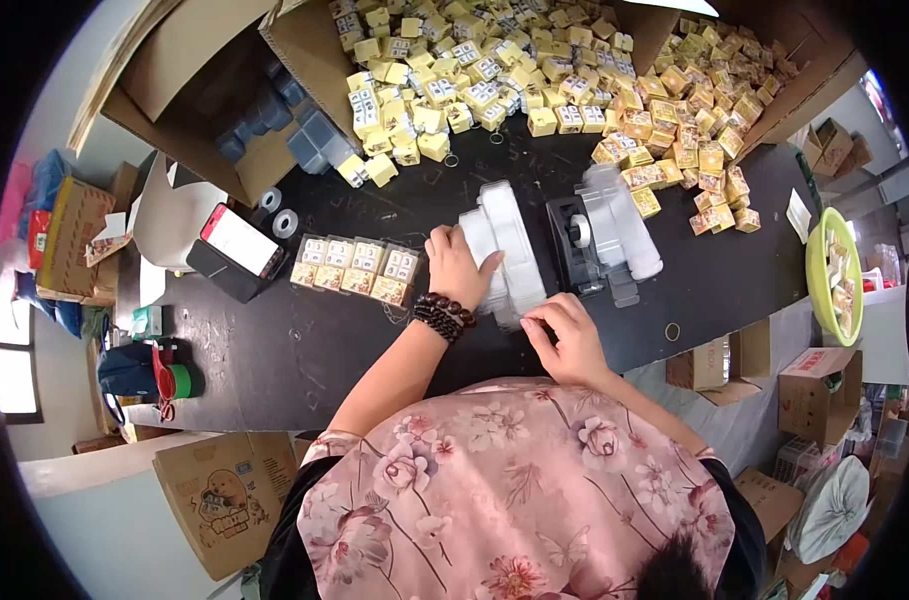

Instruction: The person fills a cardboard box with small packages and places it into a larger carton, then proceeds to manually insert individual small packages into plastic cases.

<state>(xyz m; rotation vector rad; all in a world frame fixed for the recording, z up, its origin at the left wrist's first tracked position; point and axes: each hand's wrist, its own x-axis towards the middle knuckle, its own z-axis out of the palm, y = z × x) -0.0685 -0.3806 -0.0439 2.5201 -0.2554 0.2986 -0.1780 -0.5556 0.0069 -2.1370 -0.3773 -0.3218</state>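
A stack of clear plastic blister packs (515,235) lies on the black table in front of me. My left hand (457,268), with a dark beaded bracelet on its wrist, rests against the stack's left side, thumb apart from the fingers. At the near end of the stack, my right hand (567,338) has its thumb and index fingertips close together. Whatever may be between them is too small to make out. Left of my left hand, several filled packs (355,268) with small yellow printed boxes lie in a row.
Many small yellow boxes (475,75) spill from cartons at the back. More plastic packs (615,235) lie beside a black device (570,250). A phone (243,240) on a stand is at left, near tape rolls (286,222). A green basket (823,270) stands at the right edge.
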